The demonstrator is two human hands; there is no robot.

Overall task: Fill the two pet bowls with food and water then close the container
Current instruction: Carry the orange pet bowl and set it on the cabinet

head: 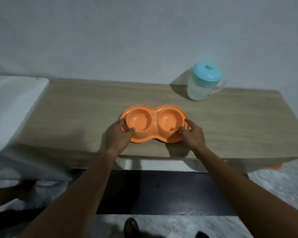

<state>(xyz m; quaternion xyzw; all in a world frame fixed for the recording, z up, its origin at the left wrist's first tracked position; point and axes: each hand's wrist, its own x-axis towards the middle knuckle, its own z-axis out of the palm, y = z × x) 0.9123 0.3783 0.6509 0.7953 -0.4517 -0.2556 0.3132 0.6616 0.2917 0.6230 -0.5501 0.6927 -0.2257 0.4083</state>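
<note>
Wooden and pale, the bench (76, 109) is filling the middle of the view, and it is standing against a plain wall. On it, near the front edge, the orange double pet bowl (153, 125) is lying with its long axis running left to right, so one cup is sitting before each hand. Both cups are looking empty. Far behind and to the right, well apart from the bowl, a clear jug (200, 86) with a blue lid (207, 71) is standing upright; its lid is on.

The left hand (118, 134) is gripping the left end of the bowl, with its fingers (132, 130) curling over the rim. The right hand (192, 133) is doing the same at the right end, fingers half closed on the rim. In my judgement the bowl is only being placed, and filling is not yet begun. The jug is lying nearer to the right hand, so this hand is probably the better one for reaching it.
</note>
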